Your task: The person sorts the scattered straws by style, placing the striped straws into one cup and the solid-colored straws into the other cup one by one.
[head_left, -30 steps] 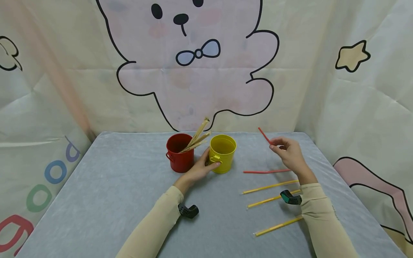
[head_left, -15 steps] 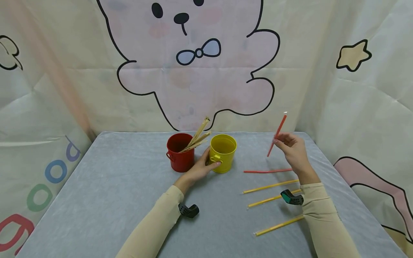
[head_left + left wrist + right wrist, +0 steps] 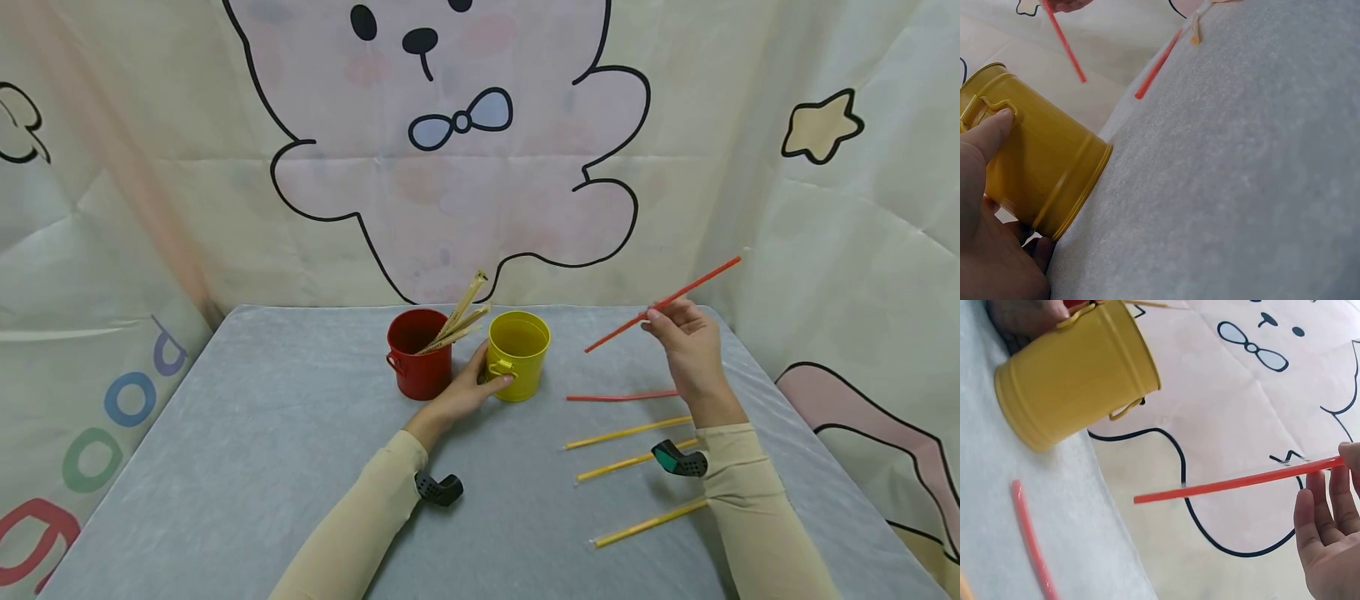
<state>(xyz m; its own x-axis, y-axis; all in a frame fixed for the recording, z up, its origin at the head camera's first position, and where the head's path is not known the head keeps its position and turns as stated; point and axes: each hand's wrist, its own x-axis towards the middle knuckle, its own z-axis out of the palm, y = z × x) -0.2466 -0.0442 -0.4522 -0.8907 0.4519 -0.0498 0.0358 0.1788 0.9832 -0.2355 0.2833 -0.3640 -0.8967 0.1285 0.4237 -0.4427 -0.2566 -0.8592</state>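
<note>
My left hand (image 3: 456, 398) grips the small yellow bucket (image 3: 531, 371), which stands upright on the cloth. Its thumb lies by the wire handle and its fingers go round the far side. My right hand (image 3: 693, 362) pinches a red drinking straw (image 3: 699, 280) in a clear wrapper near its middle, raised above the table to the right of the bucket. In the right wrist view the held straw (image 3: 1229, 485) slants across, apart from the bucket (image 3: 1079, 375). Another red straw (image 3: 615, 398) lies on the table below that hand.
A red bucket (image 3: 423, 379) with several tan stick-like pieces (image 3: 467, 302) stands left of the yellow one. Three wrapped yellow straws, the nearest one (image 3: 648, 524) lowest, lie along the right on the grey-blue cloth (image 3: 247, 467). A printed curtain (image 3: 187, 192) hangs behind.
The red straw has turned in my right hand, from pointing up and left, through nearly upright, to slanting up to the right. That hand has risen slightly rightward. The left hand stays on the bucket.
</note>
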